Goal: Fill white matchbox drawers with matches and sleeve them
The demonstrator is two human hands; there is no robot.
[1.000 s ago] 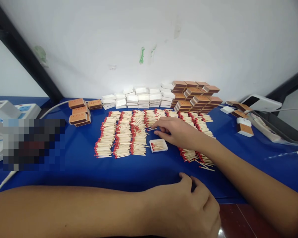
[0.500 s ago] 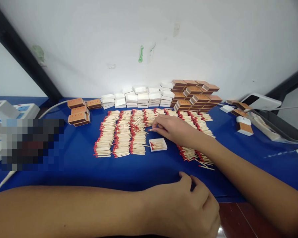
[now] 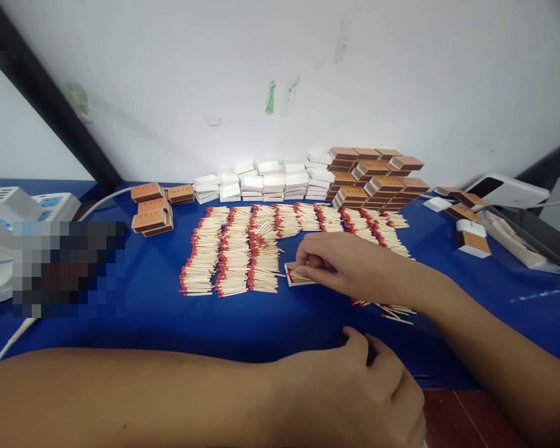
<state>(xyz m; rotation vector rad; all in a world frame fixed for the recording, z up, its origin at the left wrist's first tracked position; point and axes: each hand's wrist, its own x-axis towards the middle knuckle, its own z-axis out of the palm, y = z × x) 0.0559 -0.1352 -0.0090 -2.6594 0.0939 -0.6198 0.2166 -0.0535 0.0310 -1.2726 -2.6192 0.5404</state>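
My right hand [image 3: 333,261] is over a small white matchbox tray [image 3: 290,283], its thumb and fingertips pinched together inside it. Red-headed matches [image 3: 295,274] lie in the tray and show at the fingertips; the hand hides the tray's right part. How many matches are in the pinch cannot be told. My left hand [image 3: 354,392] rests near the table's front edge, fingers loosely bent with a gap between them and nothing visible in them. Rows of loose matches [image 3: 233,249] spread to the left of and behind the tray, with more rows [image 3: 382,230] partly under my right forearm.
White trays [image 3: 264,183] are stacked along the wall, beside a pile of brown matchbox sleeves [image 3: 376,177]. Several matchboxes [image 3: 152,211] stand at left near a power strip [image 3: 58,205]. At right lie a white device [image 3: 508,190], a capped box [image 3: 473,242] and a pouch [image 3: 508,239].
My right hand has moved from the match rows behind the tray, where it pinched a match, down and toward me into the tray. My left hand has barely moved.
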